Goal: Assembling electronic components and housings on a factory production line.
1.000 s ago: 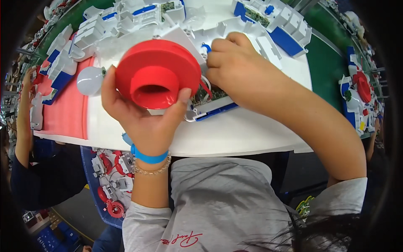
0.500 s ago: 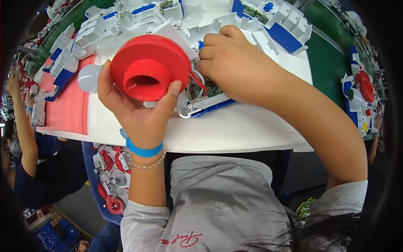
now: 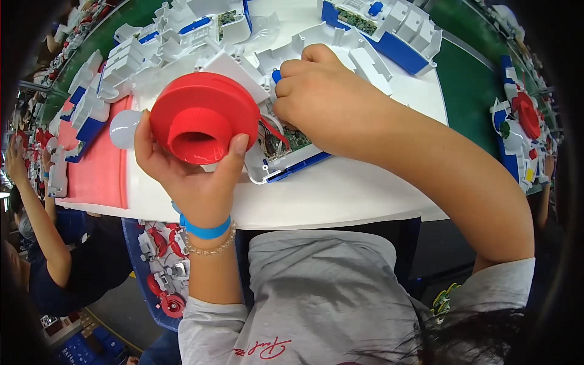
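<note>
My left hand grips a round red plastic part with a ribbed tubular neck, its hollow opening facing me. Just right of it, my right hand is curled closed over a white housing with blue trim. The fingertips are hidden, so what they pinch cannot be made out; a small blue piece shows beside the knuckles. Under that hand lies a green circuit board with wires. A red strip runs between the red part and the board.
A translucent white dome sits left of my left hand, by a pink foam sheet. More white-and-blue housings stand along the back. Below the table edge is a blue bin of red and white parts. Another person's arm is at far left.
The whole view has shifted slightly, with the hands and red part appearing a little lower and further left. Both hands keep their holds.
</note>
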{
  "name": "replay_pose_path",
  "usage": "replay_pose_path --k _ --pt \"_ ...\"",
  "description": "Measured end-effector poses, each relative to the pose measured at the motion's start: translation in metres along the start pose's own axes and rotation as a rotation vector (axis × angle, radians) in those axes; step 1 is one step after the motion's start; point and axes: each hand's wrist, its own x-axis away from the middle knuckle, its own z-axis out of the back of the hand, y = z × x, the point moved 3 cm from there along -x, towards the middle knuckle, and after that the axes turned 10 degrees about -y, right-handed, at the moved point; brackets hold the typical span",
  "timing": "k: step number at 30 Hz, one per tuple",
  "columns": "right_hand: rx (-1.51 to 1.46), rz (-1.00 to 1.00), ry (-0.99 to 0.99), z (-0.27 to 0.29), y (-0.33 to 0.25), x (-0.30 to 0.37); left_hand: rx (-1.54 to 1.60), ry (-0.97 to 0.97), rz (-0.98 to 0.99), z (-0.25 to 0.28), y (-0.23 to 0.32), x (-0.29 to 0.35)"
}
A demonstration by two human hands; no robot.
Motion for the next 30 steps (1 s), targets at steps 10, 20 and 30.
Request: replay_pose_path --k 10,20,30 --pt "-0.028 -0.043 -0.152 0.003 0.003 -0.007 0.012 0.016 0.026 -0.002 0.002 -0.001" --pt "0.023 -0.021 -0.129 0.001 0.004 -0.005 -0.001 0.01 0.016 -0.002 0.001 -0.001" --pt "-0.065 -0.073 -0.16 0.011 0.004 -0.002 -0.019 0.005 0.008 -0.003 0.002 -0.002"
